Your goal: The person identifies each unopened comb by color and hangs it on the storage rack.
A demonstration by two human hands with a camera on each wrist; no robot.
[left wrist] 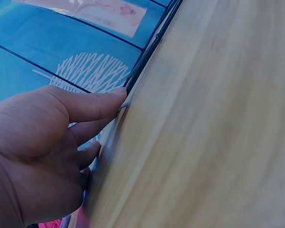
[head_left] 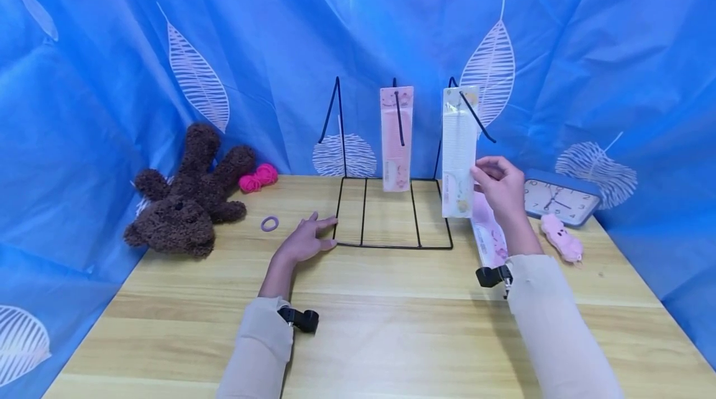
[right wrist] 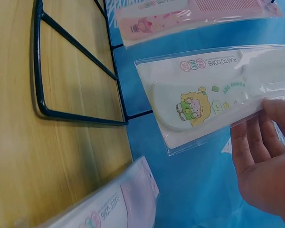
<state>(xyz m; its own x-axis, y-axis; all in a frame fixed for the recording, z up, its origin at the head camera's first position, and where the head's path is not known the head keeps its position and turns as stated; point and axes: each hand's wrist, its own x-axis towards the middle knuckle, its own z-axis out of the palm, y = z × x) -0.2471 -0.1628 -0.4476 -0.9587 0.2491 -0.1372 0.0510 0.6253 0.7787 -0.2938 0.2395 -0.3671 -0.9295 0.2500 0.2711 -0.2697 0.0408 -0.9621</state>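
My right hand (head_left: 500,184) pinches the lower edge of a packaged white comb (head_left: 460,150), which has a cartoon figure on its handle. The right hook (head_left: 478,118) of a black wire rack (head_left: 391,247) passes in front of the comb's top. A packaged pink comb (head_left: 396,138) hangs on the middle hook, and the left hook (head_left: 330,110) is bare. My left hand (head_left: 304,237) touches the rack's front left corner with thumb and forefinger. Another packaged comb (head_left: 489,234) lies on the table, partly behind my right wrist.
A brown teddy bear (head_left: 187,200), a bright pink bundle (head_left: 258,178) and a purple ring (head_left: 270,224) lie to the left on the wooden table (head_left: 369,337). At the right are a clock (head_left: 561,199) and a small pink toy (head_left: 561,238). A blue leaf-print cloth (head_left: 279,57) hangs behind.
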